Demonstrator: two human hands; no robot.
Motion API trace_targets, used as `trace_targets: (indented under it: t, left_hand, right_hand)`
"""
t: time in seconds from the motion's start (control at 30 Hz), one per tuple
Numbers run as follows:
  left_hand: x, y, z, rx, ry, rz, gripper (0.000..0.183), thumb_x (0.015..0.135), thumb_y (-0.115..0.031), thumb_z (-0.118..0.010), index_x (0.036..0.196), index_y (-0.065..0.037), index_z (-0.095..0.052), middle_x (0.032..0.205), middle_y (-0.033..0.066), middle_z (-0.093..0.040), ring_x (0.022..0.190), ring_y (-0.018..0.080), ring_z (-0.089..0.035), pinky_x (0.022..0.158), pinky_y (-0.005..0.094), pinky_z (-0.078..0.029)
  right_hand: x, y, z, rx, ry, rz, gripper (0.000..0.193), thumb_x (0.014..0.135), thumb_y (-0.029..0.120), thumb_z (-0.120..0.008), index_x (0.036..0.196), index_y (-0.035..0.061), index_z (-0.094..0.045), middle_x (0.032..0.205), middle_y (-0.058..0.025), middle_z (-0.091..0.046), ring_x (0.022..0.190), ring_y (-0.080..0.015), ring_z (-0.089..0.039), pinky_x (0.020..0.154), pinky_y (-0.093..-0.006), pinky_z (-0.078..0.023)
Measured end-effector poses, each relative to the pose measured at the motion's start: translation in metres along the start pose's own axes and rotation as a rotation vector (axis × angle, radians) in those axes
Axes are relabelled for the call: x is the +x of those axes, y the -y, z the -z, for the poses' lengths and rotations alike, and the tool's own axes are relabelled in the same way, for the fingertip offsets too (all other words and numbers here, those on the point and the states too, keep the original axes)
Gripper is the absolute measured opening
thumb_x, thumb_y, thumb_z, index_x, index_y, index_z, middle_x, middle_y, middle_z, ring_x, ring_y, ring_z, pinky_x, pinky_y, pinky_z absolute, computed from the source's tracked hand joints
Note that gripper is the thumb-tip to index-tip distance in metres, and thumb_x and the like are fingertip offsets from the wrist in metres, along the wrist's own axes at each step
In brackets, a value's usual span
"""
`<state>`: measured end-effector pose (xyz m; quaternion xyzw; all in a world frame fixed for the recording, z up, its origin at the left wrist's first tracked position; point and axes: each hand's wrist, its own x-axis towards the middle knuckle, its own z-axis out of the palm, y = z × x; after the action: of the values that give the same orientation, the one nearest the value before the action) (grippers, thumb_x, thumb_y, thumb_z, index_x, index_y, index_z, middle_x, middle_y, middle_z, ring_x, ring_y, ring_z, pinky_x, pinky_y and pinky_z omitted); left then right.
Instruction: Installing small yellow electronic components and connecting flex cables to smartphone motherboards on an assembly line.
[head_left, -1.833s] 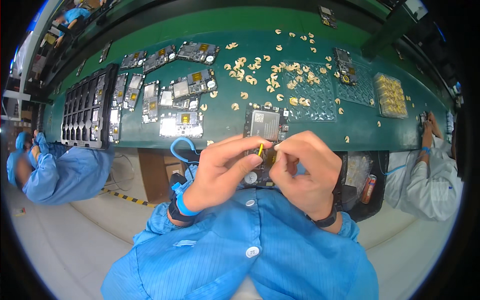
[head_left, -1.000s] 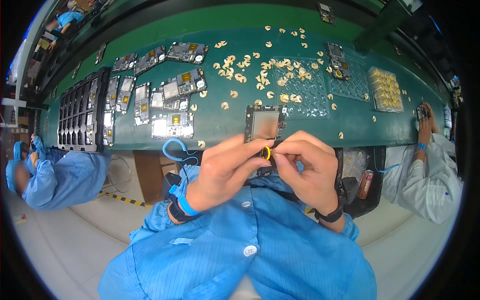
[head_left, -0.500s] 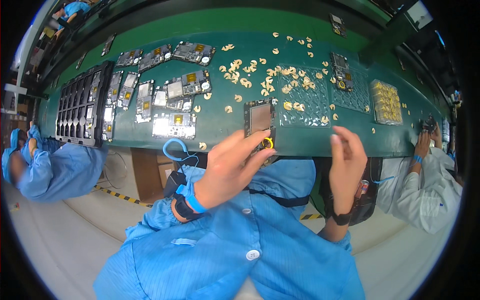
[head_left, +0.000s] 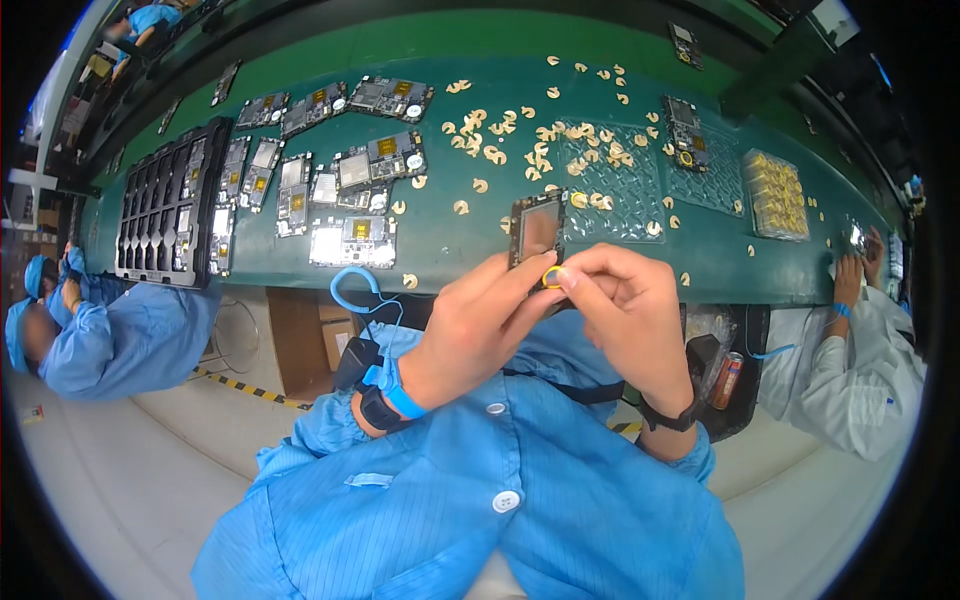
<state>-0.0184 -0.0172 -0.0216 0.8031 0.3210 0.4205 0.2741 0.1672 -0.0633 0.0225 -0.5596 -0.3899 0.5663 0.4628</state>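
Note:
Just past the table's near edge, my left hand (head_left: 470,325) grips a circuit board (head_left: 540,232) by its lower part, and the board stands tilted up. My right hand (head_left: 635,310) meets it there, thumb and forefinger pinched on a small yellow ring (head_left: 551,277) at the board's lower end. Whether the ring is fixed to the board or loose, I cannot tell. Behind my hands, a clear dimpled plastic tray (head_left: 625,225) lies flat with a few yellow rings and cream C-shaped pieces (head_left: 495,155) on it; more of these pieces lie scattered around.
Several circuit boards (head_left: 352,242) lie at the left, next to a black slotted tray (head_left: 150,215). A stack of clear trays with yellow parts (head_left: 775,195) stands at the right. A blue coiled cord (head_left: 345,285) runs to my left wrist. People sit at both sides.
My right hand has come in from the right and pinched the yellow ring. My left hand has shifted slightly right, lifting and tilting the circuit board.

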Motion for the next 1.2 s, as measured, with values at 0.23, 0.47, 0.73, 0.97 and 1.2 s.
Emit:
trace_targets:
  t: [0.23, 0.47, 0.73, 0.97, 1.2]
  left_hand:
    - [-0.007, 0.008, 0.015, -0.61, 0.069, 0.478, 0.04, 0.106, 0.001, -0.055, 0.145, 0.003, -0.062, 0.124, 0.0131, -0.072, 0.119, 0.0163, -0.066, 0.097, 0.0317, -0.053]
    - [0.003, 0.005, 0.019, -0.751, 0.14, 0.455, 0.065, 0.104, 0.012, -0.049, 0.16, -0.003, -0.021, 0.134, 0.022, -0.066, 0.12, 0.0199, -0.065, 0.1, 0.0334, -0.053]
    - [0.007, 0.008, 0.03, -0.865, 0.276, 0.646, 0.043, 0.106, 0.0, -0.059, 0.144, 0.0, -0.039, 0.099, 0.0095, -0.076, 0.087, 0.0065, -0.064, 0.071, 0.0229, -0.049]
    - [0.006, 0.006, 0.032, -0.971, 0.274, 0.79, 0.033, 0.108, -0.005, -0.059, 0.139, 0.005, -0.06, 0.117, 0.0085, -0.074, 0.101, 0.0115, -0.069, 0.087, 0.0268, -0.057]
    - [-0.005, 0.009, 0.033, -1.109, 0.211, 0.811, 0.046, 0.104, -0.002, -0.06, 0.15, 0.005, -0.054, 0.127, 0.0106, -0.071, 0.11, 0.0129, -0.068, 0.093, 0.0302, -0.057]
  right_hand:
    - [-0.018, -0.016, 0.011, -0.053, 0.004, 0.079, 0.009, 0.104, 0.004, -0.065, 0.105, -0.0029, -0.07, 0.092, -0.0012, -0.067, 0.063, -0.003, -0.056, 0.053, -0.0206, -0.042]
    - [-0.012, -0.001, -0.003, -0.585, 0.162, 0.342, 0.007, 0.099, 0.002, -0.066, 0.106, 0.0009, -0.065, 0.096, -0.015, -0.061, 0.085, -0.0352, -0.062, 0.075, -0.0403, -0.05]
    - [-0.01, 0.008, -0.008, -0.72, 0.283, 0.414, 0.007, 0.098, 0.004, -0.067, 0.103, 0.0005, -0.064, 0.095, -0.015, -0.061, 0.083, -0.0365, -0.062, 0.074, -0.0427, -0.051]
    - [-0.002, 0.014, -0.007, -0.708, 0.344, 0.399, 0.007, 0.097, 0.003, -0.068, 0.099, -0.0002, -0.063, 0.092, -0.0159, -0.061, 0.082, -0.0361, -0.063, 0.074, -0.0416, -0.051]
    - [0.003, 0.009, -0.009, -0.644, 0.265, 0.41, 0.005, 0.096, 0.002, -0.067, 0.096, -0.0018, -0.064, 0.091, -0.0167, -0.063, 0.081, -0.036, -0.063, 0.073, -0.0409, -0.051]
